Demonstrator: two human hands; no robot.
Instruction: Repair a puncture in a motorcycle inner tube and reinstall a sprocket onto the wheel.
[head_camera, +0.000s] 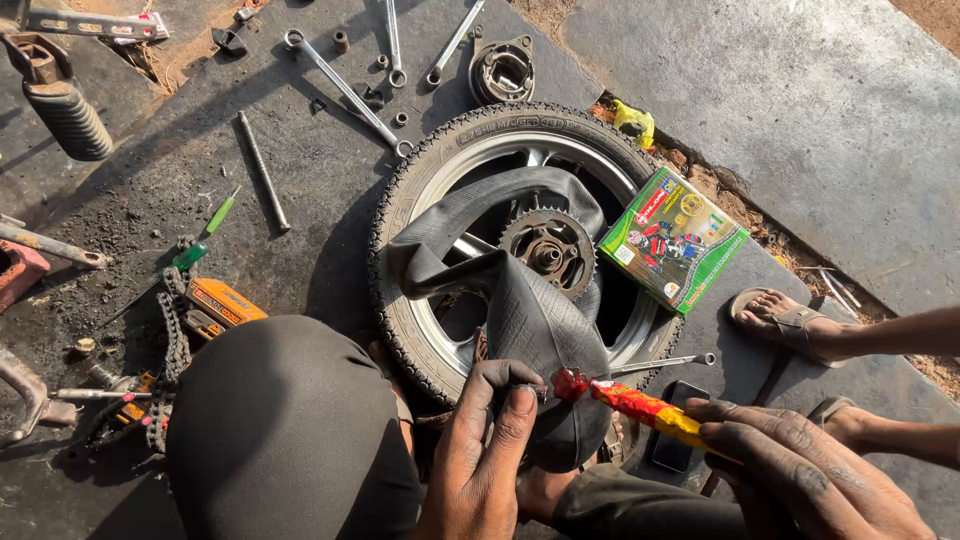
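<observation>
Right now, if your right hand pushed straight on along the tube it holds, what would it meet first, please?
Probably the black inner tube, pinned by the left hand; the right hand aims its red-and-yellow tube there.

wheel (520, 250): lower rim behind inner tube (530, 320) | right hand (800, 470): cut by bottom edge

Dark rubber mat (330, 190) on ground, carrying: wheel w/ tyre (420, 180), spanners (345, 90), long bolt (263, 170), brake drum (502, 72), green box (672, 240), chain (176, 340).
</observation>
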